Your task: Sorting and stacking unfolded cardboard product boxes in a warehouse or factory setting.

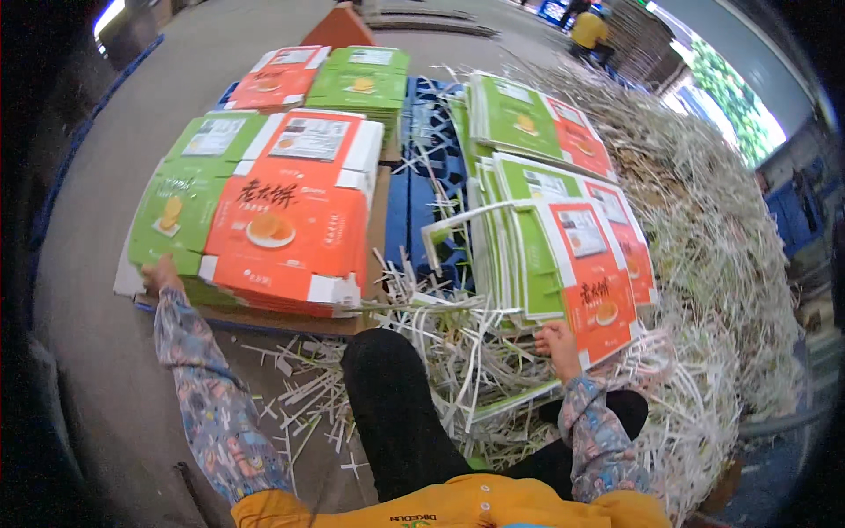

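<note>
My left hand (pixel 162 275) rests at the near left corner of a stack of flat green carton blanks (pixel 185 189), its fingers against the edge. Beside that stack lies a pile of orange carton blanks (pixel 290 202) with a round pastry picture. To the right, my right hand (pixel 556 341) is closed on the near edge of a printed cardboard sheet (pixel 594 299) with orange and green panels. That sheet leans tilted against several green and orange sheets (pixel 519 233) standing on edge. A white cut-out strip (pixel 466 214) sticks out from them to the left.
Blue plastic pallets (pixel 414 202) lie under the stacks. Paper trimmings (pixel 440 352) cover the floor by my knees, and a big heap (pixel 704 264) of them rises at right. Further blanks (pixel 361 79) sit behind. A person in yellow (pixel 590 31) crouches far off.
</note>
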Tool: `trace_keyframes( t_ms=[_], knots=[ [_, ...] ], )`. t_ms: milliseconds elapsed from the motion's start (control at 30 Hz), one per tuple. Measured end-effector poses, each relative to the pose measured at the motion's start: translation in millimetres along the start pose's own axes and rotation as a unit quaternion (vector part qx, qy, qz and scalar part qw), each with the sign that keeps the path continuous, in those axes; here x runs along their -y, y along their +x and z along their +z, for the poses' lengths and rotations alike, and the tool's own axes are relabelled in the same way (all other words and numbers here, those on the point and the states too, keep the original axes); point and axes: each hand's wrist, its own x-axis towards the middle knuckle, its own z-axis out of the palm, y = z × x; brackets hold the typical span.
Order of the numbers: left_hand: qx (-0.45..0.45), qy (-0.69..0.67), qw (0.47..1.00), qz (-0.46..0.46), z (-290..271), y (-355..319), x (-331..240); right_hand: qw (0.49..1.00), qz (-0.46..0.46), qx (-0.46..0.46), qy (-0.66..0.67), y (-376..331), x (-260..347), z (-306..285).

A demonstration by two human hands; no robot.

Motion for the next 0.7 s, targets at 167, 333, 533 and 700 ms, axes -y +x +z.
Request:
trace_keyframes(
  t_ms=[167, 333, 533, 700],
  knots=[
    [-0.066, -0.065, 0.986, 0.139, -45.6, -34.7, 2.5, 0.965, -0.063, -0.253, -0.038, 9.8, -81.4, -84.6],
    [0.048, -0.306, 0.912, 0.269, -81.7, -158.1, -51.9, 0.901, 0.053, -0.427, -0.059, 29.3, -161.7, -166.2],
    [0.320, -0.523, 0.732, 0.297, -94.8, -309.6, -84.4, 0.796, 0.046, -0.603, 0.035, 36.1, -156.9, -136.0],
    [0.476, -0.506, 0.656, 0.294, -86.8, -430.4, -67.8, 0.853, 0.057, -0.514, 0.066, 22.6, -158.7, -129.4]
  ],
)
